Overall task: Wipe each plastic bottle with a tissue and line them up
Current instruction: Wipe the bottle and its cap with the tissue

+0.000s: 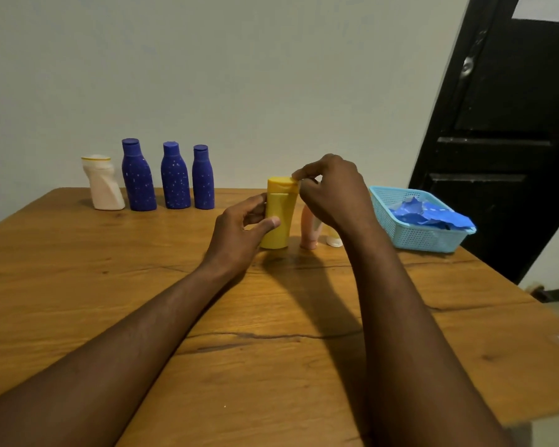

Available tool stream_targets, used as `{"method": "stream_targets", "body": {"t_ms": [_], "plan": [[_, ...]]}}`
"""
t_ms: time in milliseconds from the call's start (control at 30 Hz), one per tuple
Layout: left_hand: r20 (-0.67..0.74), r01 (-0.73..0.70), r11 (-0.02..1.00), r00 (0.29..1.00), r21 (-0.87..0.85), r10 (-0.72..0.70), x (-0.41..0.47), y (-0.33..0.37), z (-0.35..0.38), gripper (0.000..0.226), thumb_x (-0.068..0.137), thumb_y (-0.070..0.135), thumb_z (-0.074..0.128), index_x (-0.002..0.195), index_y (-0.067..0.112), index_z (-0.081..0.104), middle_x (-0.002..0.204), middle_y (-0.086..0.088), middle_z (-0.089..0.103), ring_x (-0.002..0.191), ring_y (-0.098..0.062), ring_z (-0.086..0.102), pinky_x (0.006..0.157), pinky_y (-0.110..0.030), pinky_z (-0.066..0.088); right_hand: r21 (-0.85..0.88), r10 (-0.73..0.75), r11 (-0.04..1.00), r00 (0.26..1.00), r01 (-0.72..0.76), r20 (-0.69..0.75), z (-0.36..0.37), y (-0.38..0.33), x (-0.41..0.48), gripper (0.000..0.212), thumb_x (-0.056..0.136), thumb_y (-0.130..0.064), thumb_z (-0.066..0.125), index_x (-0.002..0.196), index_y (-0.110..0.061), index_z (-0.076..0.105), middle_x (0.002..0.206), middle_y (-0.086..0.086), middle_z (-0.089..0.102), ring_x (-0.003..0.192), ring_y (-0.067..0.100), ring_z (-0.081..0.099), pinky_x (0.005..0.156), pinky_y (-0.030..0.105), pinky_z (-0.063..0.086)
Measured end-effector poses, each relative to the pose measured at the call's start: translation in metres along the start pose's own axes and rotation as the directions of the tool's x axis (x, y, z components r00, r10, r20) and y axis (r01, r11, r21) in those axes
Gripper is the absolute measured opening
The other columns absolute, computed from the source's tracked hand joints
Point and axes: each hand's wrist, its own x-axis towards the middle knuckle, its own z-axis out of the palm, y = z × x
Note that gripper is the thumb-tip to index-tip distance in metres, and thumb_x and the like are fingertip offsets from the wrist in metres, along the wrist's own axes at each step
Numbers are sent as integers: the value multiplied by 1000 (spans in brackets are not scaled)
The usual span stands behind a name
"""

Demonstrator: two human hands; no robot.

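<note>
A yellow bottle (279, 217) stands upright on the wooden table (142, 285) near its middle. My left hand (239, 233) grips its body from the left, thumb across the front. My right hand (329, 191) reaches over from the right, and its curled fingertips pinch the right edge of the bottle's yellow cap (281, 182). I cannot tell whether a tissue is in those fingers. At the back left a white bottle (105, 188) and three blue bottles (138, 179) (175, 179) (203, 180) stand in a row.
A pink bottle (309, 230) and a small pale bottle (334, 241) stand just behind my right wrist, partly hidden. A light blue basket (397, 227) holding crumpled blue paper (430, 214) sits at the table's right edge. A black door (504, 124) stands beyond.
</note>
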Motion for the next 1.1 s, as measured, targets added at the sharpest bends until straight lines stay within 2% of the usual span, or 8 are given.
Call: {"method": "stream_targets", "body": {"t_ms": [100,200,367,500,633,733,933,1100], "plan": [[-3,5,1000,1000,-5,-5,2,-1,2,58,97,24,71,152,22,52,141,6,64,124,-8,61,98,-27,55,-11,8,1000,1000,-8,9,0,2,1,32,92,-17,56,117,-19,75,122,-2,69,87,5,49,59,15,32],[-5,4,1000,1000,-9,-4,2,-2,2,57,97,24,72,151,23,52,140,6,65,125,-8,61,97,-26,55,-13,16,1000,1000,-16,15,-1,2,0,33,91,-17,55,118,-20,74,126,-3,68,90,5,50,68,22,37],[-5,-2,1000,1000,-9,2,1,-3,1,56,96,25,72,149,23,54,137,7,66,123,-8,62,94,-22,53,-19,18,1000,999,-18,30,-2,-2,-2,33,92,-17,55,120,-20,73,128,-2,67,106,11,60,73,23,37],[-9,2,1000,1000,-11,-2,0,-3,1,55,96,25,72,148,23,55,137,8,66,121,-8,62,91,-20,52,-20,19,1000,999,-19,28,-2,-2,-2,33,92,-17,55,120,-19,73,127,-3,68,99,8,58,71,23,37],[-6,2,1000,1000,-24,-2,-1,-1,3,55,96,24,72,148,22,56,137,10,65,117,-2,61,90,-20,53,-14,17,1000,1000,-16,17,0,-1,-2,33,91,-16,55,118,-19,74,125,-3,69,96,7,56,75,23,39],[0,7,999,1000,-35,-7,0,-1,3,55,96,24,72,148,22,55,138,9,64,118,-3,61,92,-23,55,-14,21,1000,1000,-21,13,0,0,-1,33,92,-16,55,119,-18,74,125,-3,69,92,4,51,75,24,40],[15,13,1000,1000,-27,-13,1,-4,4,57,97,24,71,151,23,52,142,6,63,125,-8,59,92,-21,53,-30,20,999,1000,-20,7,1,0,-1,34,91,-17,55,120,-19,73,125,-2,69,104,11,61,77,24,41],[35,28,1000,999,-5,-28,2,-8,2,60,98,25,71,153,25,49,142,6,62,125,-8,60,92,-20,53,-36,19,999,1000,-18,17,2,0,-2,35,92,-19,55,123,-19,72,128,-1,68,109,14,62,78,24,41]]}}
